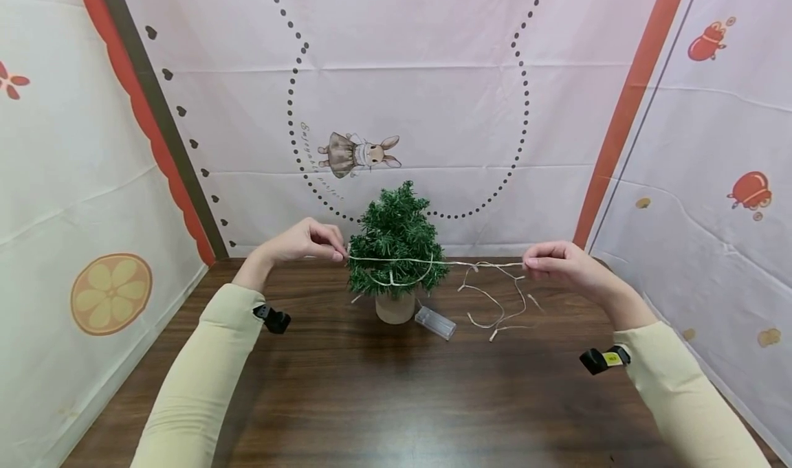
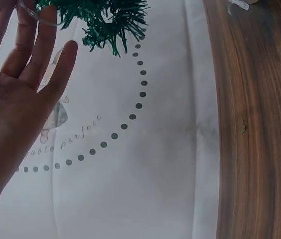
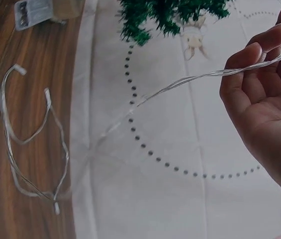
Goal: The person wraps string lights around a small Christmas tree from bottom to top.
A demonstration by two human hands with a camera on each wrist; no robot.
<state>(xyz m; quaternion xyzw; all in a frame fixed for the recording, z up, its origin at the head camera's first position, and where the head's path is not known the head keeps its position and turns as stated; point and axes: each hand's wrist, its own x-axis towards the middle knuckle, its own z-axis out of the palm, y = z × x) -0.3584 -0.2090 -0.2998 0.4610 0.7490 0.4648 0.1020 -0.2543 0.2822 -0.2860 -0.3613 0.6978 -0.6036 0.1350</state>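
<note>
A small green artificial Christmas tree (image 1: 399,224) stands upright in a pale round base (image 1: 394,310). My left hand (image 1: 309,240) is just left of its branches and pinches a thin strand of string lights (image 1: 458,263) between thumb and fingertips. On the other side, my right hand (image 1: 566,265) pinches the same strand, which runs nearly level across the tree's front. One lower curve of wire lies against the branches. In the right wrist view, several wires pass over the fingers of the right hand (image 3: 264,84), and loose loops with small white bulbs (image 3: 47,97) trail below.
A clear battery box (image 1: 436,322) lies on the brown wooden table (image 1: 396,399), right of the tree's base. Printed cloth (image 1: 408,110) walls in the back and both sides. A black wrist camera (image 1: 272,318) sits on the left sleeve, another (image 1: 595,361) on the right.
</note>
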